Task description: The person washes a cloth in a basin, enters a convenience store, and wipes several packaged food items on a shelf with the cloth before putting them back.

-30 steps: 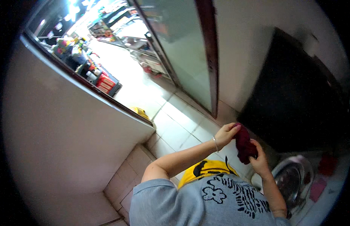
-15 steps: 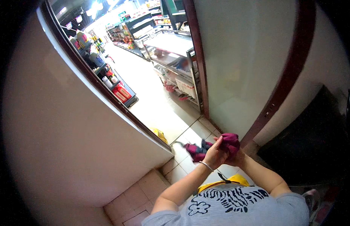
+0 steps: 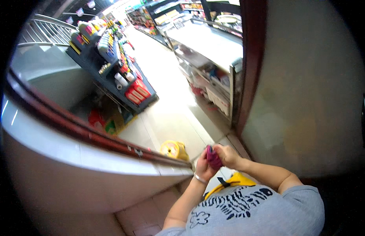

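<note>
A maroon cloth (image 3: 215,161) with a dark edge is bunched into a small bundle in front of my waist. My left hand (image 3: 204,167) is wrapped round its left side, a silver bangle on the wrist. Closed on the bundle's upper right side is my right hand (image 3: 227,156), its fingertips partly hidden. Below my hands, a yellow cloth (image 3: 241,180) with a dark tie lies at the waist of my grey shirt.
A dark red door frame (image 3: 88,129) runs along my left, and a pale door panel (image 3: 304,98) stands at right. Past the doorway are a yellow round plastic object (image 3: 173,150) on the floor, a shelf unit (image 3: 121,88) with bottles and red packs, and a metal-framed table (image 3: 206,43).
The maroon cloth hung loose to the left and is now gathered between my hands. The view has moved nearer the doorway, showing more of the shop and the yellow object.
</note>
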Demonstrator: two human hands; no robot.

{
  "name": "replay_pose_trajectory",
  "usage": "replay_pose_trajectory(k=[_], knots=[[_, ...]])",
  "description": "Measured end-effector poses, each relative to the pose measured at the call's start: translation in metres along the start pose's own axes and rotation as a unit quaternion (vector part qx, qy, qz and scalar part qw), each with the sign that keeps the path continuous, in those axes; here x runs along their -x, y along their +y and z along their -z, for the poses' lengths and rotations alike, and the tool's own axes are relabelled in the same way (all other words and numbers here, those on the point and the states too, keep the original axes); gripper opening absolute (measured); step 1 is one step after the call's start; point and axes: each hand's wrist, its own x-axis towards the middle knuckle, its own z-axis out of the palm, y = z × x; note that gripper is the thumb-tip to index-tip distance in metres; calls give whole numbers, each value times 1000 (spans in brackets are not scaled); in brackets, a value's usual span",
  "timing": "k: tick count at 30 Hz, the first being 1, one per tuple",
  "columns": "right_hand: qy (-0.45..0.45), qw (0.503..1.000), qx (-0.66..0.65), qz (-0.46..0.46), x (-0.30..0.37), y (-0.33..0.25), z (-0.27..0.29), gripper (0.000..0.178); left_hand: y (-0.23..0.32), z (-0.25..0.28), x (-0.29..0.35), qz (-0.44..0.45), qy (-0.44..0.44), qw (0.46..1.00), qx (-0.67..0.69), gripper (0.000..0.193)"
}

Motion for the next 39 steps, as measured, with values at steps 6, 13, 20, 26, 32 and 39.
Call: replay_pose_trajectory(k=[6, 13, 20, 26, 32, 39], knots=[[-97, 987, 126, 27, -146, 29, -4, 28, 126, 10, -33, -161, 139, 972, -98, 32], [-15, 995, 90, 38, -336, 63, -9, 35, 314, 0, -142, -209, 145, 965, -60, 28], [-39, 994, 91, 39, -496, 63, 31, 33, 494, -78, -235, -266, 164, 925, -215, 22], [-68, 986, 143, -55, -669, 116, 54, 24, 650, -96, -258, -308, 197, 767, -527, 17], [-79, 972, 178, 135, -859, 123, 21, 29, 790, -160, -256, -406, 319, 592, -619, 24], [-191, 945, 108, 242, -1046, 126, -24, 42, 942, -153, -290, -367, 343, 446, -741, 20]])
